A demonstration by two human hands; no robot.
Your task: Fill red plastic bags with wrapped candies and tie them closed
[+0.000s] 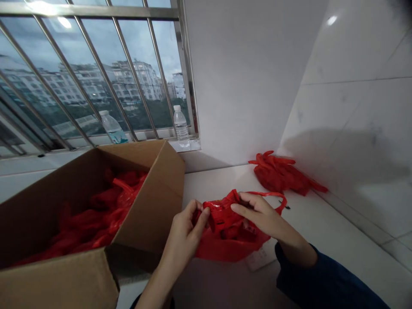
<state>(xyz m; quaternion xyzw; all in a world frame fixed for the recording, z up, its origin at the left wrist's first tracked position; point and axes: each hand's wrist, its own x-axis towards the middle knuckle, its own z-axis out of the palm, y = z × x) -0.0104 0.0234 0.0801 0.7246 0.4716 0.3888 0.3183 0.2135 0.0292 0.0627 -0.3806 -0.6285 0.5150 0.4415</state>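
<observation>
Fingers of left hand point(186, 227) and right hand point(257, 214) pinched on red plastic bag point(225, 240), held on white counter point(322, 231) beside cardboard box point(154, 193). Bag judged light, thin, soft, slippery, easily torn; best gripped at loop handles point(273, 195). 2 bottles point(181, 126) seen on sill.

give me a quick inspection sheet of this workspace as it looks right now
surface: white counter, meeting a white tiled wall on the right
job's things: red plastic bag on the counter, between both hands
clutter: open cardboard box full of red bags; a second red bag bundle near the corner
grips: left hand pinches the bag's left edge; right hand holds its top
cables: nothing seen
surroundings: barred window, two water bottles on the sill
</observation>
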